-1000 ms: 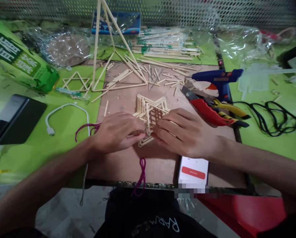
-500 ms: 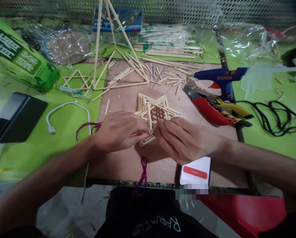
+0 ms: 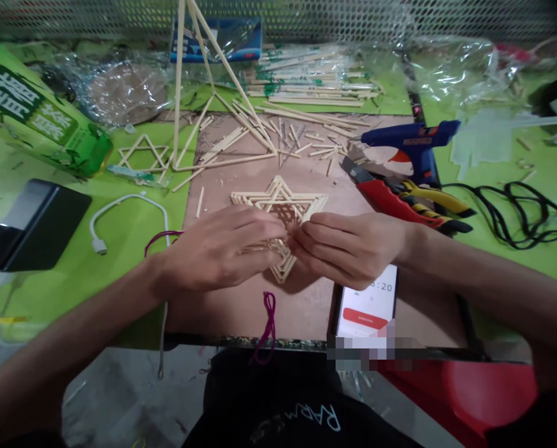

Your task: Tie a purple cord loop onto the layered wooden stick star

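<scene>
A six-pointed star built from stacked wooden sticks (image 3: 280, 200) lies on the brown board (image 3: 306, 298) in front of me. My left hand (image 3: 222, 249) curls over its left side with fingers closed on the sticks. Meeting it at the star's middle, my right hand (image 3: 348, 247) pinches the star's right part with bent fingers. A purple cord (image 3: 267, 320) trails from under the hands toward the board's near edge, and another loop of it (image 3: 162, 239) shows left of my left wrist.
Red-handled cutters (image 3: 399, 202) and a blue glue gun (image 3: 411, 143) lie right of the star. A phone (image 3: 369, 305) sits under my right wrist. Loose sticks (image 3: 306, 93), a tall stick pyramid (image 3: 213, 93), a flat stick star (image 3: 144, 152), a green box (image 3: 40, 118) and a dark tablet (image 3: 30, 224) surround the board.
The stick star has been turned and laid flatter, one point now facing away from me. Both hands stayed on it and drew closer together at its middle.
</scene>
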Tool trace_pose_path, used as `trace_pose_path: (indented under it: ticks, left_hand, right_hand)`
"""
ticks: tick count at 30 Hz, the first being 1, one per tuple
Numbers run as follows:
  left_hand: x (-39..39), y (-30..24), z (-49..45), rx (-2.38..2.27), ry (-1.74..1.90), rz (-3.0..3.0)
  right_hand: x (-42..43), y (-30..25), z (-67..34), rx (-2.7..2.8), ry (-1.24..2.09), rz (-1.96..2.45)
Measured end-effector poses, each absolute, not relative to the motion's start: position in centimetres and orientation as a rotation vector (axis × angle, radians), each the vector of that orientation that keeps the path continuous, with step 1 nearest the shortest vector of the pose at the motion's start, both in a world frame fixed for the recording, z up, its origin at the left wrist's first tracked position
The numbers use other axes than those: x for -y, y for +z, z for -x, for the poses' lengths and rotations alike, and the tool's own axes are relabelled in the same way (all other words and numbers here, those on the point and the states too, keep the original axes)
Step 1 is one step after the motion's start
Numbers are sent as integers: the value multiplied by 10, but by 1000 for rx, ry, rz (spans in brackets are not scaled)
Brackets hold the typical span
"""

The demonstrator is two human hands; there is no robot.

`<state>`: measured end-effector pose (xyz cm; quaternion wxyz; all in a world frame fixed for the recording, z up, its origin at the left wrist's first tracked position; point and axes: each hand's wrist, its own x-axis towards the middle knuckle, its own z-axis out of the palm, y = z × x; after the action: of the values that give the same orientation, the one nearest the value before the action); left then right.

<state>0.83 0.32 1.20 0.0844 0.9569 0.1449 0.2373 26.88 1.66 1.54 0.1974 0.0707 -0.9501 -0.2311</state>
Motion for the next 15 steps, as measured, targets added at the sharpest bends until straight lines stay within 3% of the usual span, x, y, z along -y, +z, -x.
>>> trace_pose_path:
  ticks: [15]
  left_hand:
    - [-14, 2, -10, -337, 861, -3024]
  right_hand:
    - [-26, 10, -267, 2598, -932, -238]
